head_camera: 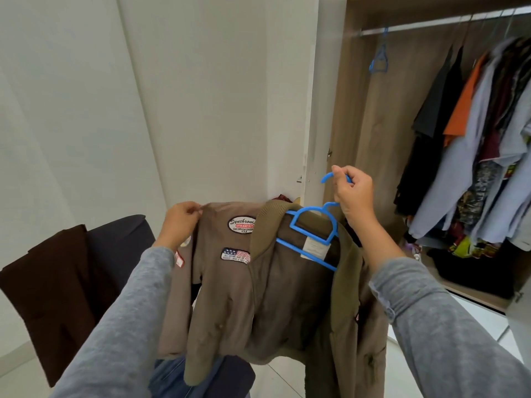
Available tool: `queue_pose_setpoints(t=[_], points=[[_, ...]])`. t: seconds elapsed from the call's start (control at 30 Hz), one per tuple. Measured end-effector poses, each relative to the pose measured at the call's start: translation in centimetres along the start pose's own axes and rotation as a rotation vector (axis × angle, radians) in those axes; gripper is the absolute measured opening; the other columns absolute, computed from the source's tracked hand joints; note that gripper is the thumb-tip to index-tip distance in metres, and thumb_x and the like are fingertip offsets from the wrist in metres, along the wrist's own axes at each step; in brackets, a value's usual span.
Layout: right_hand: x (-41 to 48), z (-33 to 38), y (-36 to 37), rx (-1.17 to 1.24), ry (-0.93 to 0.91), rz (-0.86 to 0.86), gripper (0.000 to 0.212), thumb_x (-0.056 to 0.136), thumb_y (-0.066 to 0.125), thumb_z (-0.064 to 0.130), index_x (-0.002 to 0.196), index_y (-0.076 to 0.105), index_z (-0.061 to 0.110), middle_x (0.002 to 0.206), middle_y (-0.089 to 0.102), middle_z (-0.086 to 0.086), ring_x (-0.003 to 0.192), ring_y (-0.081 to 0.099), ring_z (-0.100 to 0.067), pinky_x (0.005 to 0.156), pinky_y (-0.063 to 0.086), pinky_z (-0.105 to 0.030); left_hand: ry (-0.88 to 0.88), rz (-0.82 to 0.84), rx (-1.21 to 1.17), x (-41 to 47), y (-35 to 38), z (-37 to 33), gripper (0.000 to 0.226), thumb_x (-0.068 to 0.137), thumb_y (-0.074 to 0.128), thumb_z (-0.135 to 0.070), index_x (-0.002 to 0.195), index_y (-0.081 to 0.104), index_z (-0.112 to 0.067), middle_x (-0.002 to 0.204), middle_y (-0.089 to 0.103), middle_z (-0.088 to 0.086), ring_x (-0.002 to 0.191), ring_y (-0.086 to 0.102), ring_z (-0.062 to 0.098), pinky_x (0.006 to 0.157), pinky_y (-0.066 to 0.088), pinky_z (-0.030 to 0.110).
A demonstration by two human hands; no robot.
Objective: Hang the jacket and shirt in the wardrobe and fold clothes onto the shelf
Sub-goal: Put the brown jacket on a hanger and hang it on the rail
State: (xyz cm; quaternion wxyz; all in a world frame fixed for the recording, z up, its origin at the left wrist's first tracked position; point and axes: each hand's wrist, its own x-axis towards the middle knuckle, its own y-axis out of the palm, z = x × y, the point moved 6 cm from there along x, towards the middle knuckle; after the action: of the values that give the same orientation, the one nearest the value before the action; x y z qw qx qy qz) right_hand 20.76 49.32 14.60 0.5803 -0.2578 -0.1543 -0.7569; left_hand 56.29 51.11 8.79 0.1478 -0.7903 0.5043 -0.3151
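A brown jacket with sewn patches hangs on a blue plastic hanger in front of me. My right hand grips the hanger's hook and holds the jacket up. My left hand pinches the jacket's left shoulder and holds it spread. The open wardrobe stands to the right, with a metal rail near its top. An empty blue hanger hangs on the rail at its left end.
Several garments hang along the rail's right part, with dark clothes piled on the wardrobe floor below. A dark chair at the left carries a dark brown garment. Blue denim lies under the jacket. White walls stand behind.
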Motion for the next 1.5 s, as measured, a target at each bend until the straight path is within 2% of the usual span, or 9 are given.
queue_pose_setpoints(t=[0.17,0.3,0.4,0.6,0.8,0.97,1.1,1.33,1.5], points=[[-0.8,1.1,3.8,0.033,0.018,0.105,0.032,0.094,0.054,0.025,0.063,0.052,0.016,0.054,0.041,-0.001,0.049,0.035,-0.013,0.049,0.035,-0.026,0.050,0.467,0.123,-1.6,4.5,-3.5,0.030,0.093,0.056,-0.027,0.121,0.062,-0.019,0.124,0.059,-0.004,0.120,0.050,0.013,0.104,0.035,0.027],[-2.1,1.9,6.2,-0.064,-0.042,0.175,0.032,0.094,0.055,0.023,0.070,0.057,0.002,0.051,0.039,-0.001,0.040,0.032,-0.003,0.044,0.034,-0.016,0.007,0.602,0.089,-3.6,8.1,-5.8,0.038,0.088,0.052,-0.057,0.078,0.067,-0.023,0.078,0.066,-0.012,0.074,0.060,0.006,0.069,0.044,0.021],[-2.3,1.7,5.6,-0.094,-0.067,0.186,0.034,0.094,0.056,0.023,0.073,0.058,-0.005,0.052,0.040,-0.002,0.040,0.035,-0.002,0.043,0.034,-0.010,0.021,0.596,-0.066,-3.8,9.1,-6.3,0.034,0.088,0.061,-0.043,0.067,0.066,-0.016,0.062,0.062,-0.010,0.059,0.054,0.004,0.064,0.042,0.019],[-1.5,1.7,3.1,-0.175,-0.086,0.121,0.033,0.093,0.055,0.023,0.072,0.057,-0.002,0.051,0.040,0.000,0.045,0.034,-0.004,0.047,0.033,-0.015,0.121,0.422,-0.440,-3.7,10.2,-11.1,0.012,0.088,0.065,-0.017,0.085,0.072,-0.007,0.066,0.069,-0.005,0.059,0.062,0.002,0.059,0.049,0.016],[-0.5,1.4,-0.4,-0.187,-0.072,0.047,0.038,0.093,0.055,0.026,0.075,0.058,-0.008,0.055,0.042,-0.005,0.048,0.035,-0.010,0.046,0.032,-0.016,0.162,0.781,-0.284,-5.5,12.9,-12.6,0.028,0.088,0.063,-0.029,0.087,0.070,-0.002,0.081,0.066,0.010,0.073,0.063,0.009,0.065,0.056,0.022],[-0.8,0.9,-1.0,-0.135,-0.039,0.058,0.034,0.093,0.055,0.024,0.066,0.054,0.004,0.053,0.040,0.001,0.047,0.036,-0.006,0.050,0.035,-0.017,0.590,0.367,0.140,-4.2,13.4,-13.2,0.033,0.080,0.067,-0.050,0.094,0.066,-0.020,0.096,0.058,-0.007,0.089,0.050,0.007,0.079,0.040,0.024],[-0.3,1.2,-1.5,-0.030,0.009,0.080,0.034,0.093,0.056,0.027,0.061,0.053,0.014,0.055,0.043,-0.005,0.050,0.037,-0.015,0.051,0.035,-0.028,0.473,0.626,0.323,-5.1,16.0,-12.2,0.037,0.087,0.045,-0.062,0.095,0.055,-0.026,0.094,0.061,-0.006,0.087,0.057,0.012,0.078,0.045,0.035],[1.0,4.1,-3.5,0.105,-0.011,0.010,0.023,0.093,0.057,0.021,0.075,0.061,0.008,0.050,0.046,0.006,0.047,0.041,-0.007,0.048,0.036,-0.017,0.553,0.112,0.257,-5.5,14.1,-16.2,0.037,0.094,0.042,-0.048,0.086,0.054,-0.015,0.083,0.056,-0.003,0.082,0.046,0.015,0.076,0.026,0.034],[-0.6,0.0,-6.2,-0.161,-0.023,0.079,0.015,0.096,0.049,0.021,0.100,0.063,0.017,0.090,0.064,0.004,0.089,0.059,-0.010,0.083,0.047,-0.022,0.481,-0.014,0.254,-4.9,12.8,-15.7,0.035,0.093,0.045,-0.048,0.083,0.053,-0.015,0.081,0.054,-0.003,0.082,0.044,0.016,0.072,0.018,0.032]])
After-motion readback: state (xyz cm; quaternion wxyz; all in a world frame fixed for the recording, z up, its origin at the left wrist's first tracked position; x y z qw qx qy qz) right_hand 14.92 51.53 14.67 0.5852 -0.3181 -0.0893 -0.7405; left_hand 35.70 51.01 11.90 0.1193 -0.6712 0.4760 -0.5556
